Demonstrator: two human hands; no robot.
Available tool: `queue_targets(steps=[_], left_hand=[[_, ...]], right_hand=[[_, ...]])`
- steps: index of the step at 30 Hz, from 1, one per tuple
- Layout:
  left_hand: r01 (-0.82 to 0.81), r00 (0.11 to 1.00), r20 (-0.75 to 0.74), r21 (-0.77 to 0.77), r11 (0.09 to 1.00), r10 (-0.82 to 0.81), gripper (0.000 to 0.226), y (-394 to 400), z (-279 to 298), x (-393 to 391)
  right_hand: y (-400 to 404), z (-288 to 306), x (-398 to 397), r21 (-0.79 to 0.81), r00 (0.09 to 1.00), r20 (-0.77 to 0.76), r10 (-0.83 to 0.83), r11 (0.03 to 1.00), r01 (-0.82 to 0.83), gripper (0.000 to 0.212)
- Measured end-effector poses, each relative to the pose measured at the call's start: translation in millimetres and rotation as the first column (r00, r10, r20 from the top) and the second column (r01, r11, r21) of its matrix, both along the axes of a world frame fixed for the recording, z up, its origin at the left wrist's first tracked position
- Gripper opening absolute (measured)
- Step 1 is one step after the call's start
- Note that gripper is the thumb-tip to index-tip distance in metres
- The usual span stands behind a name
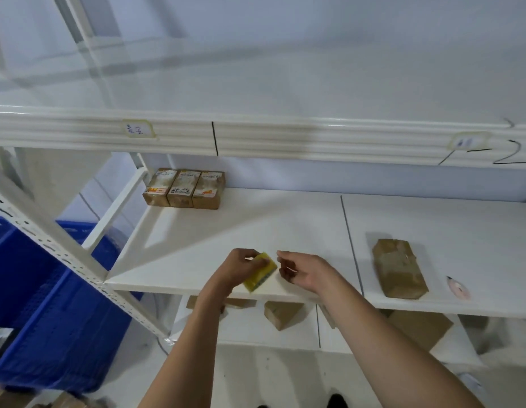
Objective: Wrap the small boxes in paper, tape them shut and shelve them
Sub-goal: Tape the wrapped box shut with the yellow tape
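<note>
While the left hand (241, 267) is gripping a small yellow box (261, 275) with its fingers curled around it, the right hand (303, 270) is hovering just beside the box, its fingers loosely bent and holding nothing that I can see. Both hands are staying above the front edge of the white middle shelf (226, 231), and the yellow box is tilting a little, with no paper around it. Further right on the same shelf, past a dark dividing line, a brown paper-wrapped box (398, 267) is lying flat, and near it a small pinkish object (459, 287) is lying; it is too blurred to name. At the back left corner of the shelf, three wrapped boxes with labels (185, 188) are standing side by side, touching each other. Below, on the lower shelf (247, 328), more brown parcels (282, 313) are lying. At the left side, a blue plastic crate (49, 304) is standing beside the white rack post.
</note>
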State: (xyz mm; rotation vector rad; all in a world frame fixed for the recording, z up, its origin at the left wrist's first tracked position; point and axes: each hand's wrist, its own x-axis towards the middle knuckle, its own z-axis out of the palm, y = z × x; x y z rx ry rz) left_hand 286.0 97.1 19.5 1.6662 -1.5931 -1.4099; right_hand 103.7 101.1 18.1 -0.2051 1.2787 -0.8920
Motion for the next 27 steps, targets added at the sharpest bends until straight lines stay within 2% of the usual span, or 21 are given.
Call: queue_targets(steps=[2,4,6,8,11,15,19,24,27], left_hand=[[0.06,0.998,0.026,0.004,0.998,-0.06,0.024,-3.6,3.0,-19.4],[0.134,0.989,0.065,0.004,0.991,-0.134,0.025,-5.8,5.5,-41.1],[0.19,0.978,0.085,-0.008,0.982,-0.189,0.021,-5.7,8.4,-65.5],[0.224,0.97,0.097,-0.017,0.974,-0.222,0.021,-6.3,12.7,-90.9],[0.256,0.963,0.093,0.001,0.967,-0.255,0.028,-8.9,20.1,-123.0],[0.314,0.947,0.061,0.045,0.948,-0.316,0.028,-11.2,24.9,-156.8],[0.334,0.942,0.015,0.057,0.941,-0.335,0.022,-6.2,23.4,-190.7],[0.266,0.959,0.09,0.022,0.964,-0.267,0.031,-5.6,20.3,-233.9],[0.239,0.963,0.124,0.016,0.971,-0.239,0.035,-7.4,18.9,-253.1]], right_hand=[[3.2,3.4,-29.8,0.016,0.999,-0.018,0.037,0.999,-0.036,0.019],[5.3,5.9,-58.1,0.042,0.986,-0.101,0.133,0.991,-0.129,0.028],[8.4,9.0,-84.1,0.051,0.961,-0.18,0.208,0.978,-0.202,0.028],[7.4,11.2,-107.6,0.024,0.937,-0.281,0.206,0.978,-0.208,0.025],[4.3,16.8,-139.9,0.024,0.854,-0.481,0.197,0.977,-0.212,0.026],[10.1,29.1,-187.0,-0.034,0.878,-0.442,0.184,0.974,-0.222,0.019],[15.4,35.5,-224.6,-0.108,0.844,-0.527,0.103,0.977,-0.187,0.013],[22.7,32.9,-260.5,-0.193,0.801,-0.598,0.021,0.967,-0.169,0.007],[24.5,27.2,-277.4,-0.198,0.771,-0.637,0.006,0.965,-0.171,0.011]])
